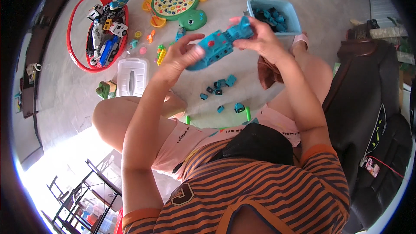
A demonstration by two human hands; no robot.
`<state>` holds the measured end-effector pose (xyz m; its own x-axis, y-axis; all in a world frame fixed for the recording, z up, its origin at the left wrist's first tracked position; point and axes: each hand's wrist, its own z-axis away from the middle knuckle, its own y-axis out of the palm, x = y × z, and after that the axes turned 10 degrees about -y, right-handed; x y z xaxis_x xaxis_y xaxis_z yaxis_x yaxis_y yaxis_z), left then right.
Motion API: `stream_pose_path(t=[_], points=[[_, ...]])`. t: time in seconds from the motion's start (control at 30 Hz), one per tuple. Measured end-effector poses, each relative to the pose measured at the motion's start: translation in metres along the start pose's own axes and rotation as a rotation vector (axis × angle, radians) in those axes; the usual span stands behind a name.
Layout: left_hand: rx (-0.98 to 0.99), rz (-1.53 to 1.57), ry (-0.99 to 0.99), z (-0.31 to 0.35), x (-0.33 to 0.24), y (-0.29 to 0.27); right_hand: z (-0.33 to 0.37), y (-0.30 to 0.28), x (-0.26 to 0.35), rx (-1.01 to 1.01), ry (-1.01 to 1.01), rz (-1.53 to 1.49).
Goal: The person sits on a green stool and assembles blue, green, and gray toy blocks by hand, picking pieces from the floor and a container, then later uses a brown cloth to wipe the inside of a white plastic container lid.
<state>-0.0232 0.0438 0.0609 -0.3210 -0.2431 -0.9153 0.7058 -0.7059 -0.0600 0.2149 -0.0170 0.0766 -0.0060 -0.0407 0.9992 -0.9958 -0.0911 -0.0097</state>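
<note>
Between my two hands, above the floor, I hold a long teal toy (216,48) built of joined blocks, with red dots on its side and a pointed end at the right. My left hand (182,56) grips its wider left end, thumb on top. My right hand (260,37) pinches its narrow right end. Below it on the floor lie several loose teal blocks (220,83), some with dark faces. Beyond my right hand stands a light blue bin (296,19) with more teal pieces (272,18) inside.
At the far left a red-rimmed basket (70,39) holds toy vehicles. A green turtle-shaped fishing game (191,19) lies at the far middle. Near my left leg are a white lidded box (132,78) and a green toy (104,90). A black leather sofa (355,91) stands on the right.
</note>
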Motion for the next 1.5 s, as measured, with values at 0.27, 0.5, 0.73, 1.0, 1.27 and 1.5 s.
stream_pose_path(t=[0.27,0.5,0.73,1.0,1.27,1.5], points=[[0.287,0.921,-0.025,-0.012,0.005,-0.018,0.003,-0.016,-0.005,-0.169,0.049,-0.136],[0.108,0.820,-0.019,-0.014,0.010,-0.014,0.013,-0.025,0.002,0.001,0.091,-0.152],[0.092,0.881,-0.066,-0.019,0.016,-0.018,0.022,-0.022,0.005,0.024,0.271,-0.324],[-0.010,0.685,-0.129,-0.019,0.013,-0.005,0.030,-0.012,-0.026,0.010,0.348,-0.337],[-0.093,0.480,-0.240,-0.014,0.003,0.005,0.035,-0.053,-0.071,-0.539,0.325,-0.630],[-0.063,0.278,-0.264,-0.011,0.004,0.009,0.034,-0.118,-0.127,-1.094,0.235,-0.355]])
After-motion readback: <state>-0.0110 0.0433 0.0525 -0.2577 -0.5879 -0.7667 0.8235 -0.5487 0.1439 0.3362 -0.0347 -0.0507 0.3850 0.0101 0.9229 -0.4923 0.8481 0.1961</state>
